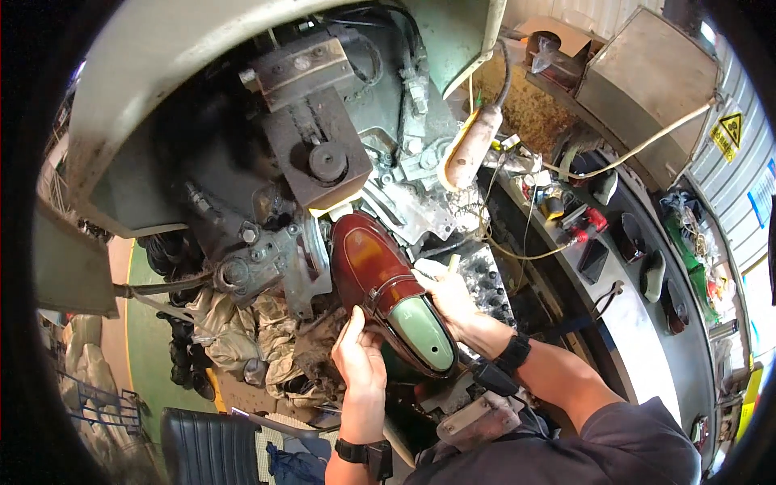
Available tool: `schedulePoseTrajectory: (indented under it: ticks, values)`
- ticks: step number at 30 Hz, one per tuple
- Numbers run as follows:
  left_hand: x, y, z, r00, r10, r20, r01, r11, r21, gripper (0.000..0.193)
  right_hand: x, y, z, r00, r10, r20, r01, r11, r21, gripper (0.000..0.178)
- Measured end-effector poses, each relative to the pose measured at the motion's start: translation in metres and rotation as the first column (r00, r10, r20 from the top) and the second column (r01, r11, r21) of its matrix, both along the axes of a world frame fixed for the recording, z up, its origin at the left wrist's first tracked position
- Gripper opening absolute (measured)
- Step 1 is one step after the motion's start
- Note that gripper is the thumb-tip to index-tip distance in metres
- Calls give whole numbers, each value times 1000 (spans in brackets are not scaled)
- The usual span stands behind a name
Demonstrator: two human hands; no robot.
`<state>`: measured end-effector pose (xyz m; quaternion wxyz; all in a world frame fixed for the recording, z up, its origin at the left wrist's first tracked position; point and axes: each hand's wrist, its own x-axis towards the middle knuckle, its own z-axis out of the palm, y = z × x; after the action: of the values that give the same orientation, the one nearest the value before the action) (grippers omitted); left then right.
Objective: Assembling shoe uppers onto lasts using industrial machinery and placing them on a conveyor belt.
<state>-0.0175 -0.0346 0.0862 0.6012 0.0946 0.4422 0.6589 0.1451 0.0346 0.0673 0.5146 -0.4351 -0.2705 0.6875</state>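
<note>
A glossy reddish-brown loafer (368, 259), stretched over a green shoe last (420, 335), points its toe into a greasy lasting machine (319, 137). A strap crosses its instep. My left hand (360, 356) presses its fingertips against the left side of the shoe, near the strap. On the other side my right hand (453, 301) grips the shoe by its right edge. Something pale and a yellowish stub show at the right fingertips; I cannot make out what they are. The shoe's toe tip sits right under the machine's dark block.
A pale lamp-like fixture (473, 149) hangs on a cable right of the machine head. Farther right, a curved metal shelf (647, 356) bears several dark shoes and red-handled tools. Crumpled cloth (271, 339) lies left of the machine, near a black chair (208, 444).
</note>
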Motion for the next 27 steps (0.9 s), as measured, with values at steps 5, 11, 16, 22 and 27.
schedulePoseTrajectory:
  ticks: [5, 11, 16, 22, 27]
  values:
    - [16, 9, -26, 993, 84, 87, -77, 994, -71, 35, 2, 5, -21, 957, -11, -291, -2, 999, -43, 22]
    - [38, 22, -29, 957, 194, 215, -179, 980, -90, 34, 2, 12, -21, 987, -39, -155, 32, 998, -48, 24]
    - [39, 27, -41, 953, 210, 217, -201, 978, -63, 37, 5, 15, -24, 967, 38, -253, -50, 998, -39, 29]
    - [42, 29, -51, 945, 296, 139, -295, 955, -27, 36, -1, 14, -35, 956, -15, -294, 7, 1000, -29, 35]
    - [48, 35, -52, 919, 388, 71, -387, 922, -31, 33, -3, 18, -41, 963, -32, -266, 36, 999, 8, 36]
